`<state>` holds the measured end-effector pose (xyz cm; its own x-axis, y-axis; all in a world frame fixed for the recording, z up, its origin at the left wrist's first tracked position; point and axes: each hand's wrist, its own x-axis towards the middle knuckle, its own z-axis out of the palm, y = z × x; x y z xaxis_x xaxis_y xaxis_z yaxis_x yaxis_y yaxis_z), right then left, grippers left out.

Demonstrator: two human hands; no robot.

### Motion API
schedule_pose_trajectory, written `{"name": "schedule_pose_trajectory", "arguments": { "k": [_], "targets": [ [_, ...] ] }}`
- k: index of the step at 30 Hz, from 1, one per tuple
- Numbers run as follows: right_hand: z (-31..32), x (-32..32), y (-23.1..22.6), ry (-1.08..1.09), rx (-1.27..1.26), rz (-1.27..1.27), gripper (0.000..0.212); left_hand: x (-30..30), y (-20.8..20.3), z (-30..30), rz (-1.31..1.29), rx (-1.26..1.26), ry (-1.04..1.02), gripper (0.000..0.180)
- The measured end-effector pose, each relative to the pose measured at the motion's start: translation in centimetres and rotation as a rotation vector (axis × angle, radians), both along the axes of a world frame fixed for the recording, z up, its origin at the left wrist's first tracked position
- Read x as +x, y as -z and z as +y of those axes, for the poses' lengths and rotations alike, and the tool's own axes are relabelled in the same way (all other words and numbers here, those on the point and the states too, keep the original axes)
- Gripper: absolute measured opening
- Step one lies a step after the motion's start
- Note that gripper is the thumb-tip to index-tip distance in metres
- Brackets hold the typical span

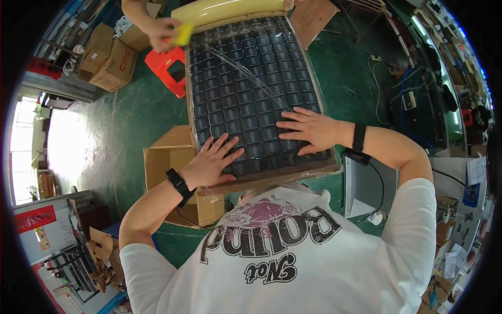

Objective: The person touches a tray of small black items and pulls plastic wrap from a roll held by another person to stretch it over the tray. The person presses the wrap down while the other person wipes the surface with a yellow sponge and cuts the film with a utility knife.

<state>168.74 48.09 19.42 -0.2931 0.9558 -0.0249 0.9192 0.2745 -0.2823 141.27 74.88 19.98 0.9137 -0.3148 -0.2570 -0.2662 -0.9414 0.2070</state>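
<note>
A wooden-framed tray (pixel 272 180) packed with rows of several small dark rectangular parts lies in front of me, covered by a clear film (pixel 251 78). My left hand (pixel 212 162) presses flat on the film at the tray's near left corner, fingers spread. My right hand (pixel 308 128) lies flat on the film at the near right, fingers spread and pointing left. Both wrists wear black bands. At the far left corner another person's hand (pixel 162 32) holds a yellow pad (pixel 182 34) against the film. A yellow roll (pixel 225 9) lies along the tray's far edge.
An open cardboard box (pixel 170 162) sits below the tray at my left. A red plastic stool (pixel 166 68) and closed cartons (pixel 110 60) stand on the green floor at the far left. Cables and a power strip (pixel 376 58) lie to the right, a grey device (pixel 366 186) nearer.
</note>
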Motion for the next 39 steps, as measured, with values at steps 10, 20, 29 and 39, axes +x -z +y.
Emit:
{"name": "schedule_pose_trajectory", "arguments": {
  "k": [10,20,29,39],
  "targets": [
    [-0.1,0.8,0.8,-0.009,-0.093,-0.006,0.068,0.4,-1.0,0.3,0.037,-0.034,-0.022,0.086],
    [-1.3,1.5,1.6,0.17,0.001,-0.076,0.066,0.4,-1.2,0.1,0.049,-0.037,-0.031,0.084],
    [-1.5,1.5,1.5,0.177,-0.031,-0.075,0.068,-2.9,-3.0,3.2,0.098,0.013,-0.227,0.081],
    [-2.8,1.9,1.4,0.221,0.047,-0.036,0.071,-2.8,-3.2,2.3,0.034,-0.036,-0.328,0.071]
  ]
}}
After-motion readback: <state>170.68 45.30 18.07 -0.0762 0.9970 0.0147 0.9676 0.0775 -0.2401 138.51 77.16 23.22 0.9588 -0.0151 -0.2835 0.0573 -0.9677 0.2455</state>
